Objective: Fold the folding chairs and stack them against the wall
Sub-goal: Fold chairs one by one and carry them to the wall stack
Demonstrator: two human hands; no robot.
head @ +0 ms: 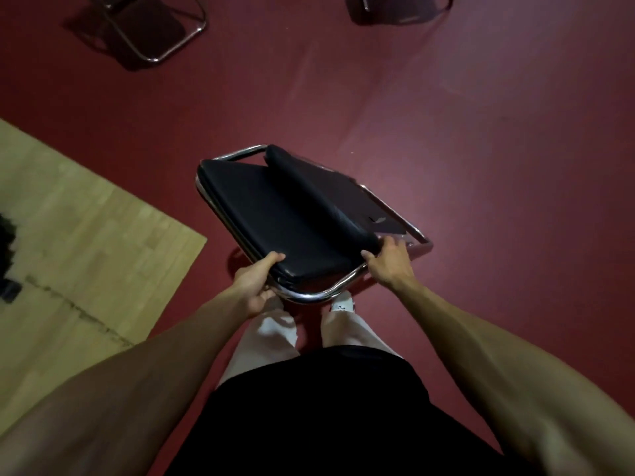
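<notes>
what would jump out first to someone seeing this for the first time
Dead centre, a black padded folding chair with a chrome frame is held over the dark red floor, the left hand on its near left corner and the right hand at its right edge. Two more chairs stand at the top edge, one at upper left.

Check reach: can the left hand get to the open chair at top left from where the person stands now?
Probably not. The left hand is closed on the folded chair held in front, and the open chair stands well off across bare red floor. Nothing blocks the path; it just needs walking over.
</notes>
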